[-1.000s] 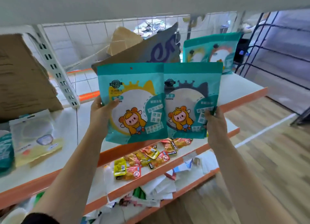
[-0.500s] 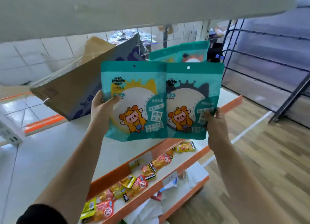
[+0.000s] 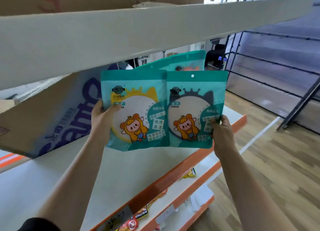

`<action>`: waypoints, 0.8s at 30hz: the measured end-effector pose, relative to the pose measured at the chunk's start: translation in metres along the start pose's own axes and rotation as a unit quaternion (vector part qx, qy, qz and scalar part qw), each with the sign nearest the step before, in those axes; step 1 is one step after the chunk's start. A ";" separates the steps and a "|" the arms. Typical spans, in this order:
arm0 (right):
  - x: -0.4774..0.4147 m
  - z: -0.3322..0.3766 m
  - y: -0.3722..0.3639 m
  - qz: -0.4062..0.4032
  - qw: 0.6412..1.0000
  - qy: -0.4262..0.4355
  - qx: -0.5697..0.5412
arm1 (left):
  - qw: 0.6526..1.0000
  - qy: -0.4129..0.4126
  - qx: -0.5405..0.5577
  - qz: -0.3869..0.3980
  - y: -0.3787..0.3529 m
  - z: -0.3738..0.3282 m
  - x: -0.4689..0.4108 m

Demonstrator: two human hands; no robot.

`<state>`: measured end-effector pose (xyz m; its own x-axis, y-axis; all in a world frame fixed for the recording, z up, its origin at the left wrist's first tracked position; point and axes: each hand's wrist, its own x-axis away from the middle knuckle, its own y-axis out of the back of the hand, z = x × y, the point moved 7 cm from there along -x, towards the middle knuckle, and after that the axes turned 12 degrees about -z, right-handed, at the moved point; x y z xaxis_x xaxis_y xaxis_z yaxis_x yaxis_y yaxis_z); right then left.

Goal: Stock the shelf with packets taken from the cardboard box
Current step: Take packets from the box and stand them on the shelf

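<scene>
Head view puts two teal packets side by side at the middle of the frame, held upright in the air above the white shelf [image 3: 121, 170]. The left hand [image 3: 102, 116] grips the yellow-crown packet [image 3: 136, 113] by its left edge, thumb across the front. The right hand [image 3: 223, 132] pinches the grey-crown packet [image 3: 194, 109] at its right edge, fingers curled round it. The two packets meet or slightly overlap at their inner edges. Behind them, more teal packets [image 3: 187, 61] lean at the back of the shelf, and the cardboard box [image 3: 52, 123] lies tilted at the left of the frame. Each packet hangs from a one-sided hold, so either could probably swing or slip as it goes down. Their tops sit close under the upper shelf board [image 3: 138, 31] and may catch on it if lifted. Pushed back too hard, they could tip the leaning packets. Set too near the orange front lip, they might fall forward onto the snack packets [image 3: 138, 215] at the bottom of the frame.
</scene>
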<state>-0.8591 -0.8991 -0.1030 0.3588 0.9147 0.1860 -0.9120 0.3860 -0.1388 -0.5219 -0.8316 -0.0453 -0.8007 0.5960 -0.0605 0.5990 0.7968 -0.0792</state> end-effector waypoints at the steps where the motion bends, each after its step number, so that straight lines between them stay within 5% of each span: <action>1: -0.007 0.000 -0.001 -0.001 1.000 0.002 0.001 | 1.000 0.001 0.003 -0.002 -0.005 0.001 -0.002; 24: -0.228 0.028 -0.065 0.143 0.988 0.024 0.046 | 0.994 -0.031 0.024 -0.106 -0.127 0.041 -0.028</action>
<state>-0.8874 -1.1363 -0.1092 0.0916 0.9902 0.1057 -0.9909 0.1012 -0.0888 -0.5757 -0.9535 -0.0748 -0.9080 0.4072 -0.0983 0.4178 0.8972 -0.1429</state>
